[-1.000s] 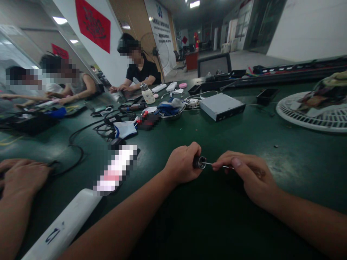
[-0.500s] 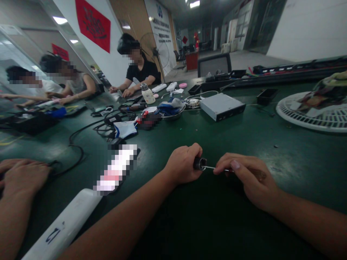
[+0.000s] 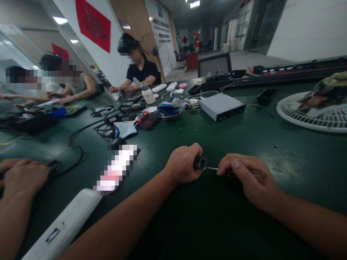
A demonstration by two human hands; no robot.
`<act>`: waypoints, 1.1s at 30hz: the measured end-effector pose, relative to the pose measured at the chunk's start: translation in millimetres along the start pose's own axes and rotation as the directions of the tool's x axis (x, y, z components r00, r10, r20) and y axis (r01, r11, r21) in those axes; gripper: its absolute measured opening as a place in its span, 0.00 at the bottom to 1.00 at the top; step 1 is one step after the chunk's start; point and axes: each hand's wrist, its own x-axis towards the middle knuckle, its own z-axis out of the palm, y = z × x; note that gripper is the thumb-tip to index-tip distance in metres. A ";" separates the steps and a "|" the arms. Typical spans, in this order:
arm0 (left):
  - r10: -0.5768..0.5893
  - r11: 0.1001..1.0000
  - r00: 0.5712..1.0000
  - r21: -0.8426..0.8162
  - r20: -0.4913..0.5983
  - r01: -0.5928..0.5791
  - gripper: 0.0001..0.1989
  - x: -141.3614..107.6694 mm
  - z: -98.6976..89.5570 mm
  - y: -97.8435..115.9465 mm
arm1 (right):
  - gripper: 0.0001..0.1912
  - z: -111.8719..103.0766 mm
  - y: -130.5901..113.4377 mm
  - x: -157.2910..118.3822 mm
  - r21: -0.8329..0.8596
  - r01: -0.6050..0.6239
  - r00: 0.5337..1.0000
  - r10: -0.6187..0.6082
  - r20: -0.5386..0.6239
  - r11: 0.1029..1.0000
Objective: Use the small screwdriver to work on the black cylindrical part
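Near the middle of the green table, my left hand [image 3: 184, 164] is wrapped round a short dark cylinder [image 3: 201, 163], whose round open end faces right. To its right, my right hand [image 3: 248, 177] grips a screwdriver by its translucent brownish handle [image 3: 259, 174]. The thin metal shaft [image 3: 211, 168] points left, its tip close to the rim of the cylinder. Whether the tip touches the rim, I cannot tell. Most of the cylinder is hidden inside my left fist.
A blurred lit phone [image 3: 119, 169] and a white bar-shaped object [image 3: 65, 220] lie left, beside another person's hand [image 3: 25, 177]. Ahead are a grey metal box [image 3: 222, 106], cables and a cloth bundle [image 3: 170, 106]. A white basket [image 3: 311, 112] stands right.
My right hand has shifted slightly right with the screwdriver, and its tip has drawn back from inside the cylinder's open end. My left hand has barely moved.
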 end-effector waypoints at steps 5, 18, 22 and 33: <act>0.011 1.000 1.000 -0.007 -0.004 -0.011 0.11 0.7 0.3 0.6 | 0.18 0.0 1.3 0.8 0.032 0.004 0.999 -0.003 -0.036 0.999; 0.019 1.000 1.000 -0.007 -0.003 -0.019 0.12 0.5 -1.3 1.4 | 0.18 0.0 0.2 0.1 0.061 0.009 1.000 -0.009 0.006 0.998; 0.022 1.000 1.000 0.010 -0.012 -0.022 0.11 0.2 -3.3 1.9 | 0.18 -0.7 -1.5 -1.1 0.078 0.033 0.998 -0.038 0.059 0.996; 0.012 1.000 1.000 -0.017 -0.008 -0.012 0.12 0.5 -4.4 2.8 | 0.17 -0.4 -2.5 -0.2 0.075 0.036 0.999 -0.038 0.035 0.997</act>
